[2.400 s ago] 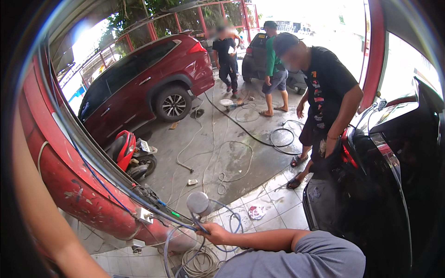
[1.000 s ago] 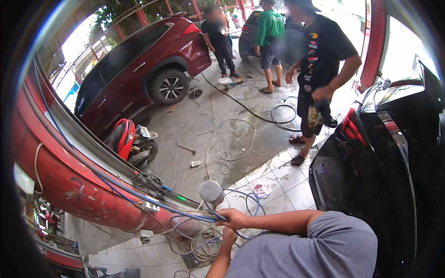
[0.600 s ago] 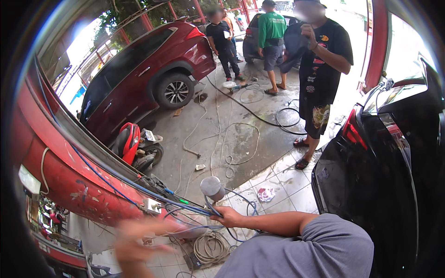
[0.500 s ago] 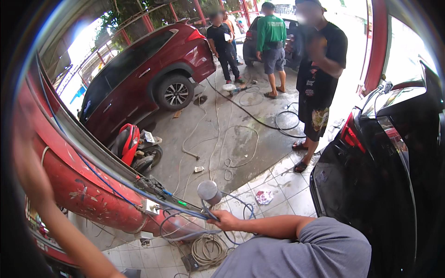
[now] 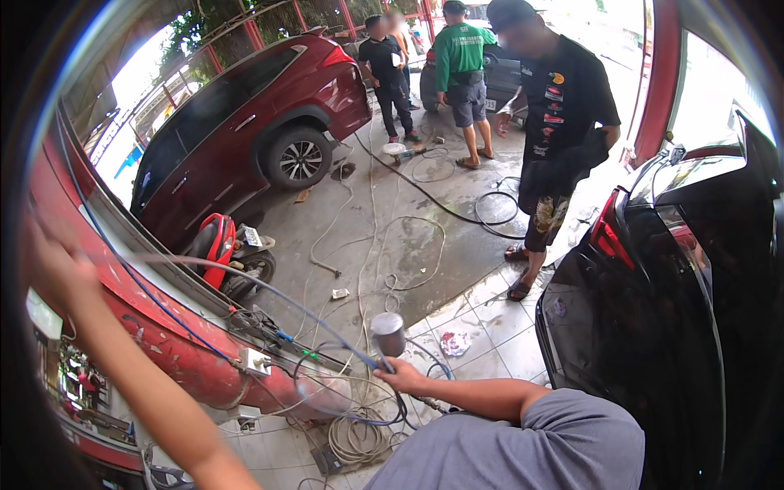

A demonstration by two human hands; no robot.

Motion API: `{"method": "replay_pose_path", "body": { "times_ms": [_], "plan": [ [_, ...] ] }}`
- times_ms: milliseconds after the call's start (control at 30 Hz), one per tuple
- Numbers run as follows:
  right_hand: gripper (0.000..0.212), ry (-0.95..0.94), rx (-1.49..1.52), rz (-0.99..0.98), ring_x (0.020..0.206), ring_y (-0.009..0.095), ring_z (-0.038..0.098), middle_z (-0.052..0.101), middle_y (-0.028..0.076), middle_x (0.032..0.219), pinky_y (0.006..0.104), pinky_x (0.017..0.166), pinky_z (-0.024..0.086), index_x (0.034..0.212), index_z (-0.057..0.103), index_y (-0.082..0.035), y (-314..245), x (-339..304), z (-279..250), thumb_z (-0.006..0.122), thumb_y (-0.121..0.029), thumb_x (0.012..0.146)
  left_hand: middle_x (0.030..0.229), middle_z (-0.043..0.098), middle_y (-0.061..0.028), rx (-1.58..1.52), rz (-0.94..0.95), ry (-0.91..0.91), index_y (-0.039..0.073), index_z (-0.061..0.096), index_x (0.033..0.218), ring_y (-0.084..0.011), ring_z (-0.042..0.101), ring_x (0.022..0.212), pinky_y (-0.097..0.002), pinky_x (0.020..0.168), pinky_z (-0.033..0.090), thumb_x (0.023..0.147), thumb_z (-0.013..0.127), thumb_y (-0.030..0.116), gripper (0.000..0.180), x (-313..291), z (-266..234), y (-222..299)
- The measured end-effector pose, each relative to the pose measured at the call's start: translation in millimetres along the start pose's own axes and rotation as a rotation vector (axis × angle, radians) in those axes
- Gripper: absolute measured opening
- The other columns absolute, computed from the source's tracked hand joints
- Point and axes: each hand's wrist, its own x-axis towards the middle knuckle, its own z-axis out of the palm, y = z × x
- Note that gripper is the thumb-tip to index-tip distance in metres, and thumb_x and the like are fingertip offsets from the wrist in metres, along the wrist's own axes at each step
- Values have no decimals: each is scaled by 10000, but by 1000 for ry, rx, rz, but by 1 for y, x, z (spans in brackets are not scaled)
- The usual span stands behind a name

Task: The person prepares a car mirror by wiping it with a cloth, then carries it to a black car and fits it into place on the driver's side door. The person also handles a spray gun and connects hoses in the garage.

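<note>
Silver-cupped metal spray gun with a blue hose sits gripped in the right hand; left hand is raised and blurred, grip unclear.

Wet concrete floor was a mess: hoses snaking toward 12 o'clock, coiled cable at 6, crumpled rag on the tiles.

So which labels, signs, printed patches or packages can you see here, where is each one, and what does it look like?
Printed patches: on the chest of the black shirt of the person standing at upper right; small, orange, white and red.
Licence plate: on the dark car behind the person in green; small pale rectangle.
Pale panel: at the far left edge, beside the raised left hand; bright, rectangular, too blurred to identify.
No packages or screens are visible.
</note>
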Motion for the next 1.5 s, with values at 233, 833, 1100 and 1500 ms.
{"method": "replay_pose_path", "body": {
  "times_ms": [233, 833, 1100, 1500],
  "plan": [
    [278, -193, 380, 128, 615, 52, 451, 573, -54, 781, 244, 518, 369, 1067, 643, -98, -42, 17, -32, 705, -349, 965, 1093, 597, -108, 410, -471, -374, 41, 605, 1190, -217, 565, 1002, -376, 895, 437, 1087, 423, 305, 338, -409, -281, -310],
    [789, 21, -173, -201, 987, 234, 666, 684, 174, 1074, 359, 871, 522, 1270, 591, 9, -72, -38, 30, 872, -505, 741, 1351, 585, -97, -562, -1525, -325, 37, 479, 1406, -253, 642, 1125, -372, 894, 534, 1019, 552, 197, 425, -695, -295, -209],
    [605, 65, -39, -116, 971, 334, 682, 692, 244, 1070, 397, 871, 525, 1228, 622, 41, -67, -19, 22, 786, -401, 850, 1016, 714, -141, 163, -889, -1187, -20, 603, 1241, -235, 709, 955, -374, 843, 572, 1051, 500, 229, 330, -661, -281, -178],
    [341, -143, 84, -170, 858, 145, 598, 699, 104, 949, 335, 802, 504, 1159, 661, -21, -92, -16, 32, 752, -242, 917, 1020, 709, -80, 410, -411, -1695, 56, 640, 1239, -185, 655, 886, -329, 812, 499, 959, 641, 353, 408, -184, -142, 47]
  ]
}}
